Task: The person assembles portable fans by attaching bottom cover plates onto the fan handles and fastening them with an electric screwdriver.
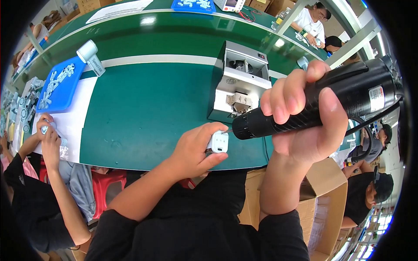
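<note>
1. green-topped workbench: spans the scene, a green shelf edged in white along its far side.
2. co-worker, seated at left: both hands around a small pale part over the bench edge.
3. open cardboard carton: below the bench at right, flaps spread; clear plastic pieces inside.
4. red plastic stool: between co-worker and wearer, partly hidden.
5. silver-and-black benchtop machine: open bay at top, metal fixture in front; stands just beyond the working hands, its right side partly covered by the right hand and tool.
6. white paper sheet: flat at left, partly under the tray.
7. blue tray: holds loose pale-grey small plastic parts.
8. black electric screwdriver: slanted, nose toward lower left, cable at its rear.
9. pale-blue hairdryer-shaped device: beside the tray's upper right corner.
10. right hand: raised, palm up, fingers and thumb wrapped around the screwdriver.
11. left hand: near the bench's front edge, thumb and fingers pinching the housing from either side.
12. pale plastic housing: in the left hand, small openings facing up; screwdriver bit at its upper edge, contact cannot be told.
</note>
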### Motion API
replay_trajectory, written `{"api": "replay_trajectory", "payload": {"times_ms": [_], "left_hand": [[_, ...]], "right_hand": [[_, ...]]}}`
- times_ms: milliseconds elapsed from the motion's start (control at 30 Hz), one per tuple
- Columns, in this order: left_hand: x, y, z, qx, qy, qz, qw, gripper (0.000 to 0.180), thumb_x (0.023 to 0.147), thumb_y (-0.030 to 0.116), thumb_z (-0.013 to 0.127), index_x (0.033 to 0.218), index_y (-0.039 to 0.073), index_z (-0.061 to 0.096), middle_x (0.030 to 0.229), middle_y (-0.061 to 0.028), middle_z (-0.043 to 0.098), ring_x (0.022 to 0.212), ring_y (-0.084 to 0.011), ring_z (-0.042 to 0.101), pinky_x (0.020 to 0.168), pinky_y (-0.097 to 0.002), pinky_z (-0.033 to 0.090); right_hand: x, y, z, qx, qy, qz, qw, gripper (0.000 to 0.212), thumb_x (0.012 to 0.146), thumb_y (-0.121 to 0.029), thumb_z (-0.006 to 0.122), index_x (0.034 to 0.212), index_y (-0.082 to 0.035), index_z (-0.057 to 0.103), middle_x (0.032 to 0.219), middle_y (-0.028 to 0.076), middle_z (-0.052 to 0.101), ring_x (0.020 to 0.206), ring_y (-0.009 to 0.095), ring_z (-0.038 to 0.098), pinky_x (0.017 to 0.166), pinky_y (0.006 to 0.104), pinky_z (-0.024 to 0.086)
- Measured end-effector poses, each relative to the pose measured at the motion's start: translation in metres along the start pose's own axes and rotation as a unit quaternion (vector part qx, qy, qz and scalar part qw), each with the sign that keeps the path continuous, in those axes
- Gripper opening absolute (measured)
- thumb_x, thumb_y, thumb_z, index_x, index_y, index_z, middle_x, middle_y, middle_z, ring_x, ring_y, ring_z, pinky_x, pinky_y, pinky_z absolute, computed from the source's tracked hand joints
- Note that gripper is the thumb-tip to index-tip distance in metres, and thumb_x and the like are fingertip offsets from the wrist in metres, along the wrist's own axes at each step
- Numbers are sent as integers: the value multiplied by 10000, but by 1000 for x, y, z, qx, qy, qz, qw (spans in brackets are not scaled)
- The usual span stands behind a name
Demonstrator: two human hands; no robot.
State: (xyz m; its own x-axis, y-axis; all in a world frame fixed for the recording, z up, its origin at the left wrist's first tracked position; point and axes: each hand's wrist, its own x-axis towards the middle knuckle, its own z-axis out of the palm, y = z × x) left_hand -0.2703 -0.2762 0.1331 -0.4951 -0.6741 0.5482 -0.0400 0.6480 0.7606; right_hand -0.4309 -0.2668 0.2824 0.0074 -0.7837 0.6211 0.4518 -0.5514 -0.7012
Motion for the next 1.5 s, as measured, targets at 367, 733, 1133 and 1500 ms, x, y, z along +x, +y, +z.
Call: {"api": "replay_trajectory", "payload": {"times_ms": [367, 733, 1133, 1500], "left_hand": [[1, 3, 1, 3, -6, 8, 1000, 515, 797, 327, 651, 1205, 71, 467, 955, -134, 591, 776, -326, 583, 686, -372, 471], [-27, -16, -23, -249, 159, -45, 954, 596, 885, 490, 528, 1247, 36, 394, 874, -108, 546, 787, -190, 553, 716, -321, 449], [-25, -31, -122, -90, 346, -68, 931, 422, 791, 98, 685, 1143, 57, 457, 826, -4, 486, 707, -65, 471, 570, -231, 400], [-25, -77, -170, -88, 404, -46, 909, 355, 770, 56, 705, 1068, 68, 513, 811, -10, 547, 689, -58, 497, 570, -225, 425]], "right_hand": [[-6, -12, -4, -63, 23, -3, 998, 424, 886, -277, 476, 1169, 38, 453, 725, 85, 508, 600, 197, 510, 616, 368, 441], [-26, 38, 2, -153, 155, 41, 975, 566, 751, 11, 696, 1248, 29, 426, 852, 114, 634, 801, 193, 632, 763, 312, 495], [-38, 94, 1, -229, 231, 0, 946, 532, 831, 58, 576, 1314, 2, 362, 1264, 169, 494, 1166, 218, 485, 977, 331, 382], [-92, 161, 69, -481, -88, -6, 872, 218, 783, 50, 566, 999, 18, 556, 969, 134, 589, 898, 256, 567, 838, 338, 443]]}}
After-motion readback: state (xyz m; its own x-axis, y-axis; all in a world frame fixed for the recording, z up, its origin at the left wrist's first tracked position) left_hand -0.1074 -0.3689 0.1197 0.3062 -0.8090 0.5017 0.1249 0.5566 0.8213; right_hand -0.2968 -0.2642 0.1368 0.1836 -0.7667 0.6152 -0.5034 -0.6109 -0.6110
